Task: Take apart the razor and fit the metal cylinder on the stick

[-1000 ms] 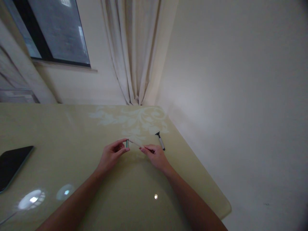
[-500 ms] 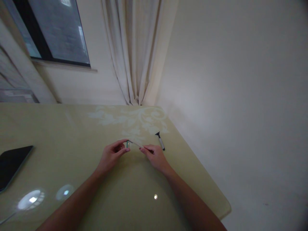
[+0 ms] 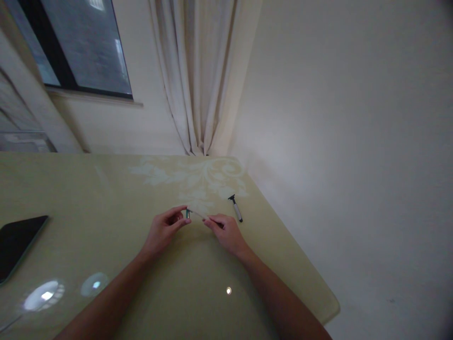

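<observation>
My left hand (image 3: 163, 232) pinches a small green, narrow rectangular piece (image 3: 188, 214) upright between thumb and forefinger; its exact kind is too small to tell. My right hand (image 3: 228, 231) is closed around a thin pale stick (image 3: 199, 215) that slants up to the left. The stick's far end meets the top of the green piece, near my left fingertip. Both hands are raised over the table. A razor (image 3: 236, 208) with a black head and grey handle lies just beyond my right hand, touched by neither hand.
The glossy yellowish table (image 3: 88, 203) has a pale floral pattern at its far corner. On the left lies a dark flat tablet-like device (image 3: 19, 243). A white wall (image 3: 336, 141) runs along the right edge; a curtain (image 3: 198, 75) hangs behind the table.
My right hand has shifted slightly left with the stick. Its dark tip, visible before, no longer shows clearly at the green piece. My left hand stays in nearly the same place.
</observation>
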A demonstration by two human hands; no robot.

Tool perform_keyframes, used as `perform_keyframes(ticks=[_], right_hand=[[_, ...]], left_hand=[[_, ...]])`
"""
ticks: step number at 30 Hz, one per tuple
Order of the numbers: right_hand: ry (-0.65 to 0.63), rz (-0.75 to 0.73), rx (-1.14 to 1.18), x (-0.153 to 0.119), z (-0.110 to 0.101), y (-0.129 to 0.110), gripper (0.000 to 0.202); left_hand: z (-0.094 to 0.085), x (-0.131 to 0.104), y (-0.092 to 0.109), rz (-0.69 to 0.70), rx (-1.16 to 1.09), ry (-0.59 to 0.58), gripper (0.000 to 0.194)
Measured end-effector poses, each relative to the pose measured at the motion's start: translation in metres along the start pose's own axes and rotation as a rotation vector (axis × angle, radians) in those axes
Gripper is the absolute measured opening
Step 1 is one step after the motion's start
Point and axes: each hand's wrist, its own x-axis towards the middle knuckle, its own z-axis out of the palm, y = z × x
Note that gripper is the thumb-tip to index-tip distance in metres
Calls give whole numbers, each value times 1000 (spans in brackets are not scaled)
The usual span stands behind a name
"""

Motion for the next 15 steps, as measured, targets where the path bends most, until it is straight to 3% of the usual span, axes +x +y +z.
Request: perform_keyframes(ticks=[15], right_hand=[[14,3,59,-2,4,0,32]], left_hand=[[2,0,0,-9,-4,11,50]])
